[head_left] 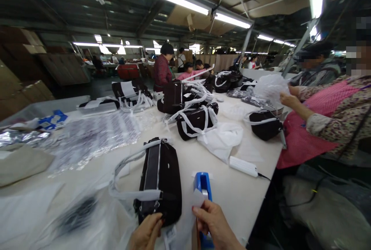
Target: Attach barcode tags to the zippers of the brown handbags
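Fluorescent tubes light a long white table point(237, 199) strewn with bags. Near its front edge, the left hand point(146, 234) pinches the end of a black bag point(159, 180). Just beside it, the right hand point(214, 223) pinches a white tape strip point(198, 198) at a blue tape dispenser point(203, 183).

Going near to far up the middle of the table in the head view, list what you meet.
Right hand → blue tape dispenser → white bag → black bag with white straps → person in dark red.
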`<action>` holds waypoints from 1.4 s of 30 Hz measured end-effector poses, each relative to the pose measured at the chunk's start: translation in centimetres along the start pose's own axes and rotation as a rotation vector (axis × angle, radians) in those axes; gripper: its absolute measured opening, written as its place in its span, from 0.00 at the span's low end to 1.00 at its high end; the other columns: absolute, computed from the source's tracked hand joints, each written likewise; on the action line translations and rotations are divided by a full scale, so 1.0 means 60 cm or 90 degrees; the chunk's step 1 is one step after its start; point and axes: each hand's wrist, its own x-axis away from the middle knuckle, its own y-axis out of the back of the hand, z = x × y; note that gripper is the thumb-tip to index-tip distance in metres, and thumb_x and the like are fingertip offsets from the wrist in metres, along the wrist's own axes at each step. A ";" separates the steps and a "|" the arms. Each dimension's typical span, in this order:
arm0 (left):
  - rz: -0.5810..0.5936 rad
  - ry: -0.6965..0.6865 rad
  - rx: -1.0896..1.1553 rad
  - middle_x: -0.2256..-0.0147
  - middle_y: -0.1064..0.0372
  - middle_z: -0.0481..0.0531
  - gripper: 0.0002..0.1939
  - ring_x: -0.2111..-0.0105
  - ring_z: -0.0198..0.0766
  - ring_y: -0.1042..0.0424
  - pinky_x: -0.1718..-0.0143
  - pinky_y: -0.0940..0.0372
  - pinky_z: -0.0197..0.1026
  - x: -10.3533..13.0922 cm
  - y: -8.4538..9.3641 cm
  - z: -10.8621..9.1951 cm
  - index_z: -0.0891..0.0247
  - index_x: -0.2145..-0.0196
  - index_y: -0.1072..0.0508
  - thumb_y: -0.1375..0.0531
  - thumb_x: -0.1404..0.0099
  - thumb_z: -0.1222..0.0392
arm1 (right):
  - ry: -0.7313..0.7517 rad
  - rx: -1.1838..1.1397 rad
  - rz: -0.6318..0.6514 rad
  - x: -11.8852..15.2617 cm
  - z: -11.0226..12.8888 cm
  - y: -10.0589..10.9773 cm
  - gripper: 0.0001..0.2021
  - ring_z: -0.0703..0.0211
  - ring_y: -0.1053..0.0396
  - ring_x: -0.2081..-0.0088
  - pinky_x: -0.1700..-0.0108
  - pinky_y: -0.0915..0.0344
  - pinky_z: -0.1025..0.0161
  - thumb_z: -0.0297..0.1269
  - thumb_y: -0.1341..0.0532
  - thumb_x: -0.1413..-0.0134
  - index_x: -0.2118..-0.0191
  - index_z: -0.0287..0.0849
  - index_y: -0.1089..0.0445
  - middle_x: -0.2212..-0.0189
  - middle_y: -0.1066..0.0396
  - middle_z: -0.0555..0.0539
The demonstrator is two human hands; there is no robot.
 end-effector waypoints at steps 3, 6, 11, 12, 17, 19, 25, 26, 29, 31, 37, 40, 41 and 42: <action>0.050 0.052 0.026 0.71 0.29 0.47 0.12 0.70 0.34 0.30 0.65 0.35 0.32 -0.008 0.004 -0.018 0.58 0.65 0.30 0.49 0.40 0.52 | 0.014 0.030 -0.006 -0.002 -0.020 -0.029 0.15 0.73 0.49 0.86 0.83 0.57 0.72 0.43 0.37 0.65 0.75 0.36 0.34 0.89 0.42 0.56; 0.141 0.074 0.062 0.63 0.29 0.50 0.12 0.61 0.37 0.31 0.58 0.37 0.35 -0.019 0.011 -0.041 0.59 0.64 0.29 0.50 0.39 0.54 | 0.015 0.037 0.007 -0.011 -0.045 -0.057 0.16 0.71 0.45 0.85 0.83 0.54 0.72 0.45 0.37 0.64 0.73 0.35 0.33 0.87 0.38 0.54; 0.274 0.041 0.046 0.67 0.30 0.50 0.13 0.64 0.37 0.33 0.60 0.39 0.37 -0.031 0.026 -0.065 0.61 0.71 0.29 0.51 0.39 0.57 | 0.015 0.016 0.027 -0.025 -0.073 -0.081 0.19 0.70 0.42 0.85 0.83 0.51 0.72 0.46 0.37 0.64 0.70 0.34 0.32 0.86 0.35 0.51; 0.281 0.051 0.016 0.70 0.31 0.50 0.13 0.67 0.37 0.34 0.62 0.40 0.37 -0.031 0.029 -0.067 0.62 0.73 0.30 0.51 0.39 0.58 | 0.017 0.027 0.038 -0.027 -0.073 -0.081 0.18 0.69 0.42 0.85 0.83 0.51 0.72 0.46 0.37 0.64 0.70 0.34 0.33 0.86 0.35 0.51; 0.279 0.047 -0.138 0.72 0.34 0.48 0.10 0.68 0.36 0.35 0.65 0.42 0.37 -0.028 0.034 -0.071 0.64 0.74 0.32 0.50 0.40 0.63 | 0.083 0.148 0.106 -0.039 -0.032 -0.069 0.11 0.68 0.38 0.80 0.80 0.47 0.72 0.34 0.38 0.66 0.70 0.37 0.33 0.82 0.34 0.53; 0.301 0.018 -0.192 0.70 0.34 0.49 0.09 0.66 0.37 0.35 0.64 0.42 0.37 -0.025 0.034 -0.070 0.64 0.73 0.32 0.50 0.39 0.64 | 0.099 0.232 0.154 -0.045 -0.008 -0.064 0.13 0.69 0.39 0.79 0.77 0.45 0.72 0.29 0.39 0.68 0.68 0.39 0.33 0.80 0.34 0.55; 0.346 -0.044 -0.278 0.65 0.31 0.49 0.08 0.63 0.38 0.34 0.62 0.42 0.38 -0.021 0.041 -0.069 0.61 0.67 0.30 0.50 0.37 0.63 | 0.144 0.564 0.218 -0.051 0.020 -0.070 0.08 0.66 0.40 0.79 0.77 0.46 0.70 0.26 0.41 0.70 0.76 0.39 0.27 0.83 0.35 0.54; 0.348 -0.050 -0.264 0.64 0.31 0.48 0.08 0.62 0.38 0.34 0.62 0.42 0.38 -0.022 0.042 -0.070 0.60 0.67 0.30 0.49 0.38 0.64 | 0.160 0.575 0.216 -0.051 0.018 -0.073 0.09 0.65 0.39 0.78 0.76 0.46 0.70 0.27 0.41 0.69 0.76 0.39 0.26 0.83 0.33 0.53; 0.345 -0.057 -0.210 0.61 0.30 0.46 0.09 0.60 0.36 0.33 0.59 0.42 0.36 -0.026 0.042 -0.074 0.57 0.66 0.29 0.47 0.40 0.67 | 0.191 0.603 0.200 -0.049 0.008 -0.078 0.10 0.63 0.36 0.76 0.75 0.44 0.69 0.28 0.43 0.66 0.74 0.38 0.26 0.80 0.30 0.50; 0.341 -0.044 -0.228 0.62 0.30 0.46 0.08 0.61 0.37 0.33 0.60 0.41 0.36 -0.029 0.039 -0.075 0.58 0.67 0.29 0.47 0.41 0.67 | 0.210 0.611 0.182 -0.048 0.003 -0.080 0.10 0.63 0.35 0.76 0.74 0.43 0.69 0.27 0.43 0.65 0.73 0.38 0.26 0.79 0.28 0.49; 0.332 -0.030 -0.327 0.66 0.29 0.52 0.08 0.65 0.41 0.33 0.64 0.41 0.40 -0.022 0.025 -0.071 0.62 0.69 0.29 0.48 0.39 0.64 | 0.289 0.721 0.183 -0.039 -0.007 -0.086 0.12 0.61 0.31 0.70 0.67 0.39 0.68 0.24 0.45 0.63 0.71 0.40 0.27 0.74 0.27 0.47; 0.339 -0.053 -0.355 0.65 0.30 0.55 0.09 0.65 0.43 0.33 0.64 0.40 0.43 -0.015 0.020 -0.061 0.66 0.67 0.30 0.50 0.39 0.64 | 0.310 0.803 0.167 -0.037 -0.017 -0.090 0.12 0.60 0.31 0.67 0.64 0.39 0.68 0.22 0.46 0.62 0.70 0.40 0.28 0.71 0.28 0.46; 0.339 -0.065 -0.365 0.66 0.30 0.56 0.09 0.65 0.44 0.33 0.64 0.40 0.43 -0.014 0.018 -0.055 0.66 0.67 0.31 0.50 0.38 0.64 | 0.314 0.824 0.163 -0.037 -0.022 -0.092 0.12 0.60 0.31 0.66 0.64 0.39 0.68 0.22 0.47 0.61 0.70 0.39 0.29 0.71 0.28 0.46; 0.337 -0.077 -0.373 0.66 0.30 0.56 0.09 0.65 0.44 0.33 0.64 0.39 0.44 -0.013 0.017 -0.048 0.66 0.67 0.31 0.50 0.38 0.65 | 0.317 0.841 0.161 -0.039 -0.026 -0.093 0.12 0.60 0.31 0.66 0.63 0.39 0.68 0.22 0.47 0.60 0.70 0.39 0.29 0.70 0.28 0.46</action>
